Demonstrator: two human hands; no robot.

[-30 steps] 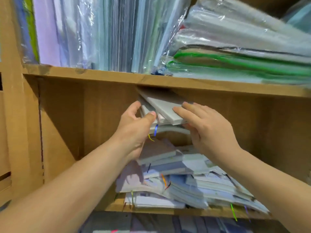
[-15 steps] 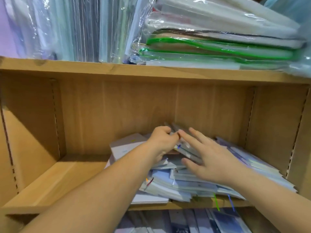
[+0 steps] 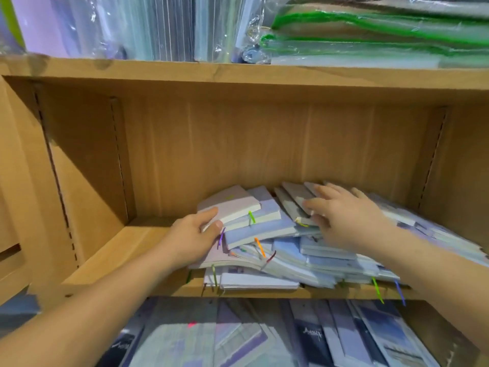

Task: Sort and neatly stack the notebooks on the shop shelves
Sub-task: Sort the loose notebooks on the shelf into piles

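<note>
A loose heap of pale blue and lilac notebooks (image 3: 291,250) with coloured ribbon markers lies on the middle wooden shelf (image 3: 111,258), from its centre to the right. My left hand (image 3: 193,237) grips the left edge of the top lilac notebook (image 3: 232,205), thumb below and fingers on its cover. My right hand (image 3: 341,218) lies with spread, straight fingers on several grey notebooks (image 3: 296,200) that lean tilted at the back of the heap.
The left part of the middle shelf is bare wood. The shelf above holds plastic-wrapped packs (image 3: 158,25) standing upright and flat green-edged packs (image 3: 370,35). More notebooks (image 3: 330,337) lie on the shelf below. Wooden side walls (image 3: 463,168) close the compartment.
The notebooks that both hands held up are now down on the heap. My left hand moved left to the top lilac notebook. My right hand spread over the tilted grey ones.
</note>
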